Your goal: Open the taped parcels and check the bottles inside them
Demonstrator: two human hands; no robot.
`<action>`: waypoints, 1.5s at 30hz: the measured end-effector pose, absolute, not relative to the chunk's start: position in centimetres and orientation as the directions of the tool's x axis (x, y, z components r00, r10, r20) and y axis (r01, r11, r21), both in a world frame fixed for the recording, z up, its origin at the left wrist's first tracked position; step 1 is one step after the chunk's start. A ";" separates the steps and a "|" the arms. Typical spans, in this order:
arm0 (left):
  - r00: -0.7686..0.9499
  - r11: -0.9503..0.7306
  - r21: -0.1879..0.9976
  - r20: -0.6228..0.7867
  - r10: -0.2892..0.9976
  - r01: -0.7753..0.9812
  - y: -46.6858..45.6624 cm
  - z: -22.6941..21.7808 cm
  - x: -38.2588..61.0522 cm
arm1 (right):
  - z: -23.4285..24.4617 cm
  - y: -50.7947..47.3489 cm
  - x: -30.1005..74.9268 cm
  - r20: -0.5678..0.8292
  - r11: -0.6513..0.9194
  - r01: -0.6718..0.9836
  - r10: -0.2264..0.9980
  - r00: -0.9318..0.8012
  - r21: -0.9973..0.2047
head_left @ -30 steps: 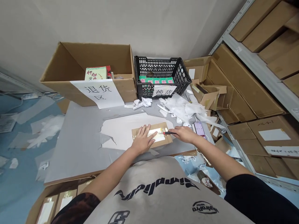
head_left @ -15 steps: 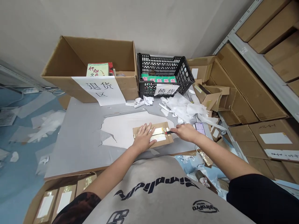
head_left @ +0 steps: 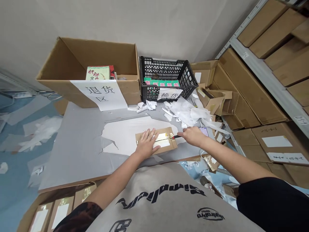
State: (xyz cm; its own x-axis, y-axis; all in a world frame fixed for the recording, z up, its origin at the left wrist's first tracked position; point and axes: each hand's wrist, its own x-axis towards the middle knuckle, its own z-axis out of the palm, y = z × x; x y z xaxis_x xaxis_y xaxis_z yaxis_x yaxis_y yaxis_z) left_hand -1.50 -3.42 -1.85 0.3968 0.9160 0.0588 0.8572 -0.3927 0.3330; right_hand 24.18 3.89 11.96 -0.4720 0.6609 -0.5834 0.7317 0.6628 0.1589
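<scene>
A small taped cardboard box (head_left: 167, 147) with a white label lies on the worn pale patch of the grey table (head_left: 79, 141). My left hand (head_left: 146, 142) rests on its left part, fingers spread flat across the top. In my closed right hand (head_left: 192, 136) is a box cutter (head_left: 177, 136), black with a red part at the front. Its tip is at the taped right end of the box. A dark line runs lengthwise along the label and tape, up to near the cutter. How far the blade reaches in cannot be made out.
Behind stand a large open carton (head_left: 88, 93) and a black crate (head_left: 167, 79) holding green-and-pink packs. Torn white paper (head_left: 190, 112) lies right of centre, near a phone (head_left: 203, 131). Shelves with cartons (head_left: 253, 103) rise on the right. An open carton of taped boxes (head_left: 56, 211) sits below left.
My right hand has drawn the box cutter slightly to the right, to the end of the box. My left hand stays on the box. The whole view has shifted a little.
</scene>
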 end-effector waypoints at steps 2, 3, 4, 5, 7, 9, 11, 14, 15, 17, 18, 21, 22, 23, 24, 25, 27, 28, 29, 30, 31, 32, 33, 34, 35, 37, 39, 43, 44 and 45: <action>0.394 -0.392 0.344 0.066 0.917 0.854 -3.4 -1.9 -1.5 | 12.2 3.9 23.8 -0.588 0.665 0.727 0.661 -0.466 0.171; 0.394 -0.393 0.348 0.070 0.916 0.851 -3.5 -1.9 -1.5 | 12.2 3.9 23.7 -0.592 0.668 0.723 0.659 -0.463 0.177; 0.394 -0.394 0.351 0.074 0.916 0.849 -3.5 -2.0 -1.5 | 12.3 4.0 23.5 -0.598 0.671 0.718 0.657 -0.459 0.184; 0.394 -0.395 0.353 0.079 0.916 0.848 -3.5 -2.0 -1.5 | 12.4 4.0 23.4 -0.605 0.672 0.715 0.655 -0.453 0.192; 0.395 -0.398 0.348 0.085 0.915 0.849 -3.5 -2.1 -1.5 | 12.5 4.0 23.3 -0.614 0.669 0.715 0.655 -0.440 0.202; 0.395 -0.400 0.334 0.085 0.915 0.853 -3.6 -2.1 -1.5 | 12.6 4.0 23.3 -0.617 0.657 0.726 0.662 -0.426 0.204; 0.398 -0.400 0.319 0.077 0.914 0.859 -3.6 -2.0 -1.5 | 12.7 4.0 23.3 -0.616 0.647 0.736 0.666 -0.421 0.197; 0.398 -0.399 0.306 0.067 0.915 0.864 -3.6 -2.0 -1.5 | 12.6 3.9 23.4 -0.615 0.638 0.746 0.670 -0.415 0.192; 0.397 -0.398 0.303 0.067 0.915 0.866 -3.6 -2.0 -1.5 | 12.6 3.9 23.4 -0.616 0.636 0.748 0.670 -0.413 0.189; 0.397 -0.400 0.297 0.075 0.915 0.867 -3.6 -2.1 -1.5 | 12.7 4.0 23.4 -0.618 0.625 0.759 0.673 -0.406 0.182; 0.399 -0.404 0.295 0.079 0.914 0.866 -3.6 -2.1 -1.5 | 12.8 4.0 23.4 -0.618 0.619 0.765 0.675 -0.404 0.176; 0.408 -0.416 0.289 0.092 0.908 0.862 -3.6 -2.1 -1.5 | 13.1 4.2 23.5 -0.620 0.613 0.773 0.674 -0.402 0.166; 0.410 -0.419 0.287 0.094 0.907 0.861 -3.6 -2.0 -1.5 | 13.2 4.2 23.6 -0.624 0.617 0.769 0.670 -0.403 0.166; 0.410 -0.420 0.286 0.096 0.907 0.861 -3.6 -2.0 -1.5 | 13.3 4.3 23.8 -0.628 0.625 0.762 0.664 -0.406 0.169; 0.410 -0.420 0.284 0.098 0.907 0.862 -3.6 -2.0 -1.5 | 13.3 4.4 23.9 -0.633 0.634 0.754 0.657 -0.409 0.172; 0.409 -0.419 0.283 0.098 0.907 0.862 -3.6 -1.9 -1.6 | 13.4 4.4 24.1 -0.636 0.642 0.746 0.652 -0.412 0.176; 0.410 -0.420 0.282 0.096 0.907 0.863 -3.6 -1.9 -1.6 | 13.4 4.4 24.5 -0.638 0.658 0.731 0.643 -0.423 0.178; 0.410 -0.420 0.281 0.095 0.907 0.863 -3.6 -2.0 -1.6 | 13.3 4.4 24.7 -0.636 0.665 0.725 0.640 -0.431 0.179; 0.411 -0.420 0.281 0.094 0.907 0.863 -3.6 -2.0 -1.6 | 13.2 4.3 25.0 -0.629 0.671 0.719 0.640 -0.440 0.180; 0.413 -0.422 0.283 0.094 0.906 0.862 -3.6 -2.0 -1.6 | 13.0 4.2 25.4 -0.620 0.677 0.713 0.641 -0.453 0.180; 0.413 -0.422 0.285 0.094 0.906 0.860 -3.6 -2.0 -1.6 | 12.9 4.1 25.8 -0.608 0.683 0.709 0.642 -0.467 0.177; 0.414 -0.423 0.288 0.095 0.905 0.859 -3.6 -2.0 -1.5 | 12.7 4.0 26.2 -0.595 0.687 0.706 0.643 -0.482 0.171; 0.414 -0.423 0.292 0.095 0.905 0.858 -3.6 -1.9 -1.5 | 12.5 3.8 26.6 -0.583 0.688 0.707 0.646 -0.493 0.164; 0.413 -0.422 0.296 0.094 0.906 0.857 -3.5 -1.8 -1.5 | 12.3 3.7 27.1 -0.571 0.683 0.713 0.652 -0.499 0.157; 0.415 -0.422 0.300 0.090 0.906 0.856 -3.5 -1.7 -1.5 | 12.1 3.6 27.5 -0.561 0.676 0.722 0.659 -0.501 0.149; 0.424 -0.427 0.305 0.079 0.902 0.851 -3.4 -1.5 -1.5 | 11.8 3.5 28.2 -0.540 0.656 0.742 0.678 -0.498 0.138; 0.435 -0.433 0.310 0.067 0.898 0.846 -3.3 -1.3 -1.5 | 11.6 3.5 28.7 -0.523 0.642 0.755 0.692 -0.497 0.131; 0.433 -0.424 0.330 0.049 0.900 0.843 -3.1 -1.6 -1.6 | 11.0 3.9 28.8 -0.521 0.646 0.755 0.686 -0.508 0.114; 0.431 -0.420 0.335 0.047 0.901 0.843 -3.0 -1.7 -1.6 | 10.9 4.1 28.7 -0.527 0.648 0.754 0.680 -0.510 0.107; 0.428 -0.417 0.338 0.046 0.902 0.843 -3.0 -1.9 -1.6 | 10.7 4.2 28.5 -0.533 0.652 0.752 0.674 -0.512 0.102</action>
State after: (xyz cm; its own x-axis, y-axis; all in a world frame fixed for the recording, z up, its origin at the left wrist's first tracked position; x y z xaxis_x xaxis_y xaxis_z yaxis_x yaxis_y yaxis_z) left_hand -1.62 -3.01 -1.89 0.4283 0.9025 0.0456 0.8435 -0.4174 0.3381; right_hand 28.51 4.22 10.72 -0.5123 0.6736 -0.5327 0.7515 0.6519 0.1015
